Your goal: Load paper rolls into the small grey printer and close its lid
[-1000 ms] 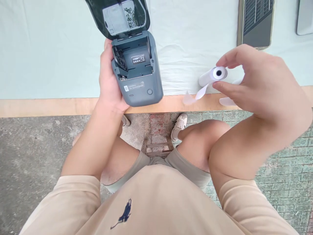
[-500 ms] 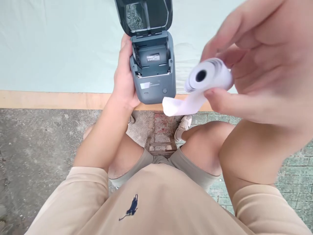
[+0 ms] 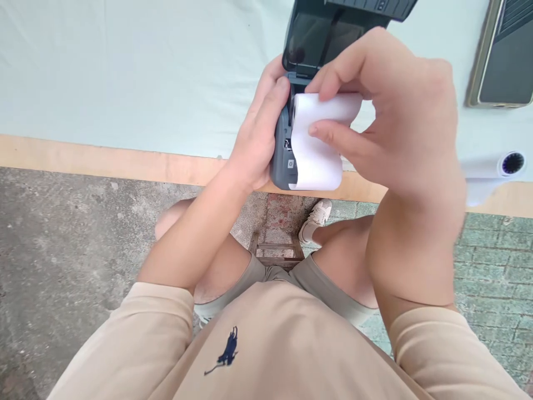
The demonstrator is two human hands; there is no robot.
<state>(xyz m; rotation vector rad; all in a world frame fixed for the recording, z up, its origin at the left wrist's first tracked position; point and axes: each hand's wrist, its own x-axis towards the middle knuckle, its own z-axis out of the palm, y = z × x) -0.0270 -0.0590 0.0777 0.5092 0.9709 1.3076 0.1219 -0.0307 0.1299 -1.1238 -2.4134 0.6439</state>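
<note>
A small dark grey label printer [image 3: 282,169] is tilted near the table's front edge, its lid [image 3: 318,41] swung up. My left hand [image 3: 262,122] wraps round the printer's left side, the thumb by the hinge. Pinched between the thumb and fingers of my right hand [image 3: 387,111] is a white paper roll [image 3: 328,108]. It lies over the printer's open compartment, and its loose end hangs down across the printer's front. How deep the roll sits in the compartment is hidden by the paper and my fingers.
A pale cloth [image 3: 125,72] covers the table, with a bare wooden edge [image 3: 104,161] in front. Another white paper roll [image 3: 491,166] lies at the right edge. A dark flat device with a light rim [image 3: 510,61] rests at the far right. Below is a wooden stool [image 3: 277,253].
My right hand has brought the paper roll left onto the printer's compartment. The printer and my left hand have shifted right in view and turned. The second roll and the flat device now show.
</note>
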